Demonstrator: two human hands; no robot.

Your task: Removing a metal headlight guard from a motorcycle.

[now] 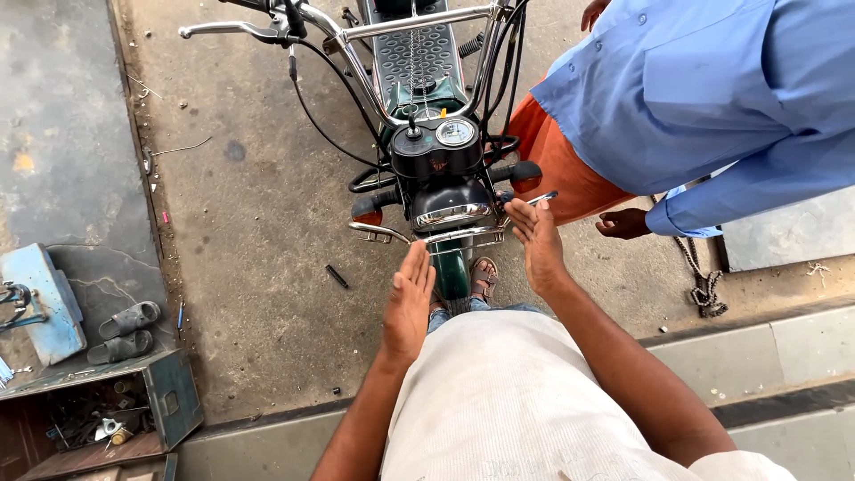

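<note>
A dark green motorcycle [436,151] faces me, its headlight [450,207] and chrome front guard bar [463,235] just ahead of my hands. My left hand [410,298] is flat with fingers together, held just below the guard bar's left part and holding nothing. My right hand [537,242] is open beside the guard bar's right end, near the orange turn signal [521,175]; whether it touches the bar I cannot tell. My sandalled foot [484,278] stands next to the green front mudguard [452,267].
Another person in a blue shirt [695,98] and orange cloth [561,165] bends at the right, a hand [623,223] hanging low. An open metal toolbox [169,396] and grey sandals [126,331] lie lower left. A chain [704,281] lies at the right, a stone step [757,347] beneath me.
</note>
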